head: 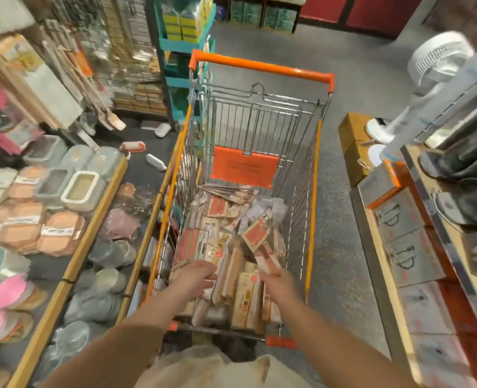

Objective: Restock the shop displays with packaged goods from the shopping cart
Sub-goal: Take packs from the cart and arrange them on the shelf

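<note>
Shelves (91, 233) of dishes flank the cart (259, 68) on the left, boxes (399, 219) and a fan (438, 60) on the right. Flat packets (212, 239) fill the cart's basket. Left hand (195, 278) rests on them, fingers loosely curled; right hand (279, 284) grips one raised packet (259, 236).

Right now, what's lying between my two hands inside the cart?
In the head view, long flat beige packets stand on edge between the left hand and the right hand, inside the shopping cart.
</note>
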Available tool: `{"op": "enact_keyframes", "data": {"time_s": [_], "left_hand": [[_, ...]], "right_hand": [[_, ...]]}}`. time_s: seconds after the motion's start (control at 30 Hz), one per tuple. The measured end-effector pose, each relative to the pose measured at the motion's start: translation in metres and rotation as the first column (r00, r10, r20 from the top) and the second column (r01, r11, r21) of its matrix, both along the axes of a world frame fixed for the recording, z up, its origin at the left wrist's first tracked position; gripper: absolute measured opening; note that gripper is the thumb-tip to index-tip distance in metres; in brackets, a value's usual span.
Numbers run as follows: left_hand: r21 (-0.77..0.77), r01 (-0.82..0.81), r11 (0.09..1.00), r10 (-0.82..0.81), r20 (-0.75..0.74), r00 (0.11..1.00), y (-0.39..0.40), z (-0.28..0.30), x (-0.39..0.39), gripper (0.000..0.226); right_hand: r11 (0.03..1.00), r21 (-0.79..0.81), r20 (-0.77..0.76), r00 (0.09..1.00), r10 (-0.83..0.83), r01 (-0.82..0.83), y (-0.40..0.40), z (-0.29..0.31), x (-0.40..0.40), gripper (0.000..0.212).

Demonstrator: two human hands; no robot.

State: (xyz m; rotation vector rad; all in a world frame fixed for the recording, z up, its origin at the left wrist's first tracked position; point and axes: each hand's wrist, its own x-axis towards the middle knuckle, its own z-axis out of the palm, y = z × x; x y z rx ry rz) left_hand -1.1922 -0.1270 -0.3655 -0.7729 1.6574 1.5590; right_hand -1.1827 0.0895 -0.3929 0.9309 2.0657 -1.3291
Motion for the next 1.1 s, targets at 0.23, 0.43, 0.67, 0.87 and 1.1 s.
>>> {"op": "enact_keyframes", "data": {"time_s": [0.23,0.43,0.67,0.87,1.1], "left_hand": [[0.053,0.061,0.997,-0.063,0.037,0.997,0.008,-0.026,-0.019,0.03],[0.003,0.166,0.986,-0.165,0.097,0.981,0.024,-0.028,-0.032,0.016],[-0.036,0.257,0.966,-0.25,0.139,0.958,0.035,-0.039,-0.047,0.017],[0.181,0.148,0.972,-0.18,0.179,0.967,0.054,-0.027,-0.055,0.063],[0.406,0.018,0.914,-0.117,0.222,0.968,0.066,-0.02,-0.061,0.053]], "right_hand": [[0.918,0.096,0.023,0.921,-0.389,0.386,-0.008,-0.036,0.004,0.112],[0.892,0.121,0.12,0.886,-0.448,0.435,0.0,-0.049,-0.016,0.081],[0.941,0.012,0.165,0.928,-0.335,0.338,0.003,-0.034,-0.019,0.019],[0.8,-0.465,0.201,0.925,-0.321,0.379,-0.001,0.007,0.008,0.011],[0.748,-0.596,0.113,0.953,-0.282,0.292,-0.001,0.028,0.024,0.02]]}}
